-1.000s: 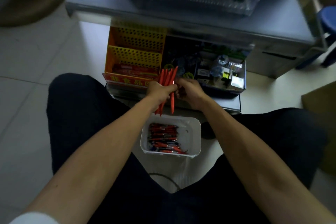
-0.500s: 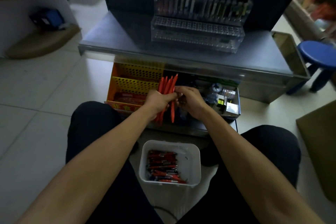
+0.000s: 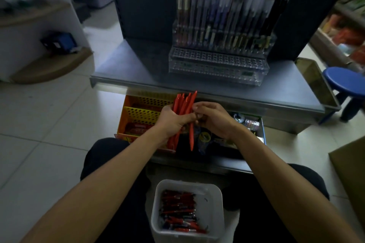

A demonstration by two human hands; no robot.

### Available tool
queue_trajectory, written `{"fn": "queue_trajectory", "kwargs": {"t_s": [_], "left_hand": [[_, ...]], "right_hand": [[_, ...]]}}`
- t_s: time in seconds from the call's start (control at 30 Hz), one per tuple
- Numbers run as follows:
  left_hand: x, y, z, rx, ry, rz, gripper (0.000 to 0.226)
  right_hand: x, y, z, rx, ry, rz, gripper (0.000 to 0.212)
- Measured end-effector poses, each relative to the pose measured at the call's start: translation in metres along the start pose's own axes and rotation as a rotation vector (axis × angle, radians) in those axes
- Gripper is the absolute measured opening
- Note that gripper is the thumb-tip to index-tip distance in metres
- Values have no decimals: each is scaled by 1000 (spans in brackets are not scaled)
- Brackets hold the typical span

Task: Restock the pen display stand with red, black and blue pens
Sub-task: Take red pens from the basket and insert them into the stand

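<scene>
Our left hand [image 3: 171, 120] grips a bundle of red plastic pens [image 3: 182, 103] in front of the clear tiered pen display stand [image 3: 217, 65], while our right hand [image 3: 214, 120] pinches one lower-hanging red pen [image 3: 191, 138].

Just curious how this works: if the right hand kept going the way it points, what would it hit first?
The red pens: the right hand points across at the left hand, and its fingertips touch the bunch held there. Past the pens it would likely meet the left hand itself.
</scene>
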State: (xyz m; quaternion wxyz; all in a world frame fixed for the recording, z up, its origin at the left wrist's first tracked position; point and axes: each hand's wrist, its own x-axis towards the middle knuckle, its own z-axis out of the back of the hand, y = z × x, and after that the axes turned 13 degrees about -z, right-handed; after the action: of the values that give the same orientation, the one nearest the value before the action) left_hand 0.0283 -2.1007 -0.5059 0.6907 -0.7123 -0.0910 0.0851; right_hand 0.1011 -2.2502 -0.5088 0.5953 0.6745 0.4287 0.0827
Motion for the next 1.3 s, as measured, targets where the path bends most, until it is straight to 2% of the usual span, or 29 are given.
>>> {"fn": "queue_trajectory", "kwargs": {"t_s": [0.27, 0.37, 0.47, 0.63, 0.83, 0.9, 1.0, 1.1, 1.2, 1.3], "left_hand": [[7, -4, 10, -55, 36, -65, 31], [11, -14, 12, -74, 63, -115, 43], [16, -20, 14, -109, 79, -162, 50], [25, -30, 17, -229, 53, -215, 45], [36, -35, 29, -258, 26, -180, 35], [40, -34, 32, -290, 21, -163, 39], [42, -35, 35, -309, 20, -151, 28], [45, -32, 37, -325, 17, -140, 35], [47, -32, 37, -352, 28, -136, 41], [48, -31, 36, -333, 21, -115, 39]], "right_hand": [[-2, 16, -6, -74, 19, 17, 5], [-9, 30, -9, -198, -36, 114, 16], [-14, 46, -14, -312, -84, 218, 13], [-10, 73, -25, -373, -156, 276, 13], [5, 112, -35, -513, -290, 534, 11], [12, 123, -37, -527, -330, 633, 16], [24, 136, -37, -477, -392, 759, 21], [38, 142, -40, -364, -439, 848, 22], [49, 150, -44, -339, -565, 932, 22], [61, 158, -45, -364, -691, 1005, 22]]}}
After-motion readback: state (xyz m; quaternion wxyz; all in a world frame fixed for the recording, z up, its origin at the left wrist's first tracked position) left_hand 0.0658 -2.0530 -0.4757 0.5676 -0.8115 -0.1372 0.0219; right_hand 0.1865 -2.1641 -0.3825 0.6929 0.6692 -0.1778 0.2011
